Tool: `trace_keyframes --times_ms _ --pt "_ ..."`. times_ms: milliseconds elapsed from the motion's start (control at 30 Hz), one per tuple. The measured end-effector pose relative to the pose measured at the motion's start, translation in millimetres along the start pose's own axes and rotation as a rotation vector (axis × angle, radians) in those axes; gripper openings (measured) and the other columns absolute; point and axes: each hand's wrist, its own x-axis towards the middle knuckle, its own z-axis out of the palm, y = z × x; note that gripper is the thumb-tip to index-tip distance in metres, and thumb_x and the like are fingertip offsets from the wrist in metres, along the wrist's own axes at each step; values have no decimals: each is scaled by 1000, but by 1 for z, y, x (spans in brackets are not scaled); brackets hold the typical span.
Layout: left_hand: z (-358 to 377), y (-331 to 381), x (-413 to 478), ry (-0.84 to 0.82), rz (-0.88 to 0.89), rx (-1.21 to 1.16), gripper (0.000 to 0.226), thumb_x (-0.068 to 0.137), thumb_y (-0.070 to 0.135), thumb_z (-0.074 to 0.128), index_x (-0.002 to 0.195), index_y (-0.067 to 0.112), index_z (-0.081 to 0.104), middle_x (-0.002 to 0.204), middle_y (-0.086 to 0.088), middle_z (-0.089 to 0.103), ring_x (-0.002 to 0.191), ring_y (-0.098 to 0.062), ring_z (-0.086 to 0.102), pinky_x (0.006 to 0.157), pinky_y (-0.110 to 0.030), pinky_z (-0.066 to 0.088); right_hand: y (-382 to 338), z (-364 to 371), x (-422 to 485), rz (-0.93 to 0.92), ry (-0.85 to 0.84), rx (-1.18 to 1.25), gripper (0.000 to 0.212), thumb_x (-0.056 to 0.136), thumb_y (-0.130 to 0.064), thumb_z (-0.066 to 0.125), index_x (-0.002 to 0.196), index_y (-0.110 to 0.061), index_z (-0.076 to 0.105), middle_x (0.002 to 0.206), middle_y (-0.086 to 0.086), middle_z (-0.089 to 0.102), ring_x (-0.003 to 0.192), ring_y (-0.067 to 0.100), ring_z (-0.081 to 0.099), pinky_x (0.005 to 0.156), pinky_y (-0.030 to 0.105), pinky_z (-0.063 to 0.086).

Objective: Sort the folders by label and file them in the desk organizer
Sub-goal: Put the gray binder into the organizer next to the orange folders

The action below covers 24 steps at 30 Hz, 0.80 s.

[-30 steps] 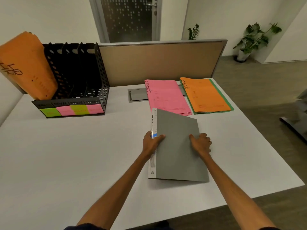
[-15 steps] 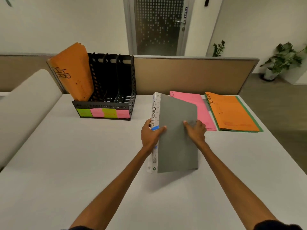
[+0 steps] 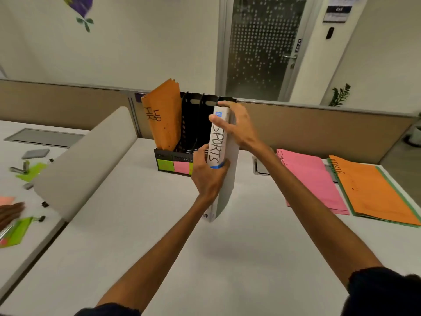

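Observation:
I hold a grey binder [image 3: 225,179] upright above the white desk [image 3: 159,236], its white spine marked SPORTS facing me. My left hand [image 3: 208,176] grips the lower spine and my right hand [image 3: 237,126] grips the top end. The binder stands just in front of the black desk organizer [image 3: 193,124], hiding its right slots. An orange HR folder [image 3: 164,117] leans in the organizer's leftmost slot. Green and pink labels [image 3: 173,166] line the organizer's front. A pink folder [image 3: 312,179] and an orange ADMIN folder [image 3: 373,192] lie flat at the right.
A curved white divider [image 3: 86,160] separates a neighbouring desk at the left, where clips, green notes and another person's hand [image 3: 10,213] show. A tan partition [image 3: 319,131] runs behind the desk. A grey cable hatch [image 3: 259,166] sits beside the pink folder.
The binder has been raised from tilted on the desk to upright, spine toward me, and carried up to the organizer. My right hand has shifted from the cover to the top end.

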Motion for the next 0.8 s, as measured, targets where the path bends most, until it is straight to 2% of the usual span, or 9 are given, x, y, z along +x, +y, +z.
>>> trace_keyframes --times_ms 100,233,400,467,533,700,800 --pt "-23 -3 22 72 58 -19 67 71 35 82 125 12 50 116 -6 58 99 -8 53 72 3 40 -29 17 13 -131 -6 -80 57 77 -45 76 125 -23 56 128 3 52 116 14 49 95 28 46" --pt "-52 -8 47 157 126 -20 68 71 42 77 125 12 49 114 -6 57 98 -8 54 69 5 39 -64 38 30 -220 28 -89 54 72 -40 82 115 -14 61 114 -1 60 103 9 55 78 8 41" --pt "-78 -13 82 235 182 -4 69 72 43 78 125 13 48 111 -5 56 95 -7 54 70 -2 43 -102 57 55 -284 26 -89 59 72 -34 84 120 -6 62 128 4 60 112 8 56 79 1 44" --pt "-85 -17 98 221 200 -11 70 72 41 79 127 11 48 111 -6 56 96 -11 56 73 -9 48 -111 65 63 -302 46 -84 59 73 -32 83 120 -4 61 127 5 61 112 8 56 77 -3 43" --pt "-90 -23 113 191 225 -17 70 73 43 79 127 11 48 112 -6 56 97 -11 56 73 -10 49 -116 71 72 -314 66 -95 57 73 -30 83 119 -3 62 125 5 62 110 8 56 77 -4 42" --pt "-95 -46 136 51 257 -50 67 78 50 73 127 13 45 118 -5 56 104 -15 60 78 -20 57 -116 78 94 -310 102 -102 52 72 -28 84 114 -4 64 120 4 63 108 9 58 78 5 48" --pt "-92 -67 140 -30 228 -47 66 79 52 70 129 18 43 123 -1 57 105 -11 61 76 -8 51 -106 83 108 -296 134 -113 51 71 -26 84 113 -5 64 118 3 62 105 7 56 74 3 48"
